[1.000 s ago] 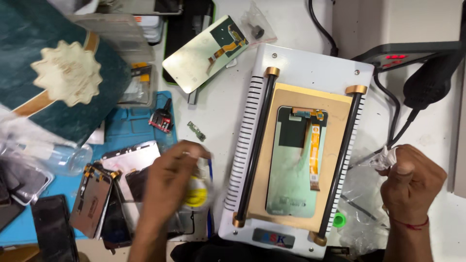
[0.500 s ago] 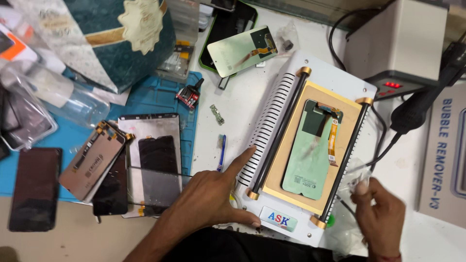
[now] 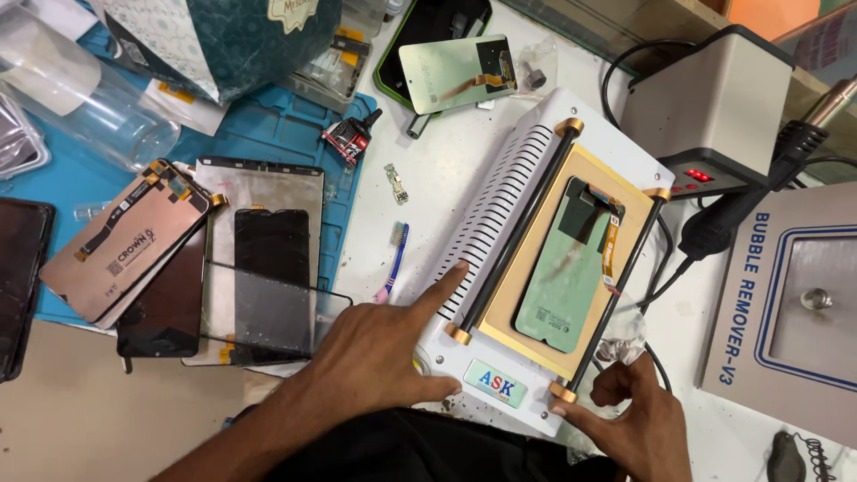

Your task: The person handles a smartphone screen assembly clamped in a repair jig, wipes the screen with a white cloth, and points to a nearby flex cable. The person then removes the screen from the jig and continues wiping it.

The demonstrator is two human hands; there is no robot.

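White metal makes up the housing of the screen separator machine (image 3: 500, 223), which sits on the bench straight ahead of the person, its near edge touching both hands. The left hand (image 3: 375, 357) lies flat at the near left corner, fingers spread, index finger stretched up along the slotted side and thumb resting along the front panel; it grips nothing. The right hand (image 3: 638, 419) is at the near right corner, thumb tip against the brass knob there, the other fingers curled loosely inward; I cannot tell whether they hold anything.

On the machine's tan pad, between two dark rails, lies a pale green phone display (image 3: 571, 272), back side up, with an orange flex cable along its right edge. It is just beyond both hands, touched by neither.

Left of the left hand lies a pink and blue toothbrush (image 3: 393, 263), and further left several display panels (image 3: 259, 259) are stacked on a blue mat (image 3: 268, 134). Further off, another display (image 3: 455, 71) lies past the machine's far corner, and a beige station (image 3: 714, 107) with a red readout stands to its right.
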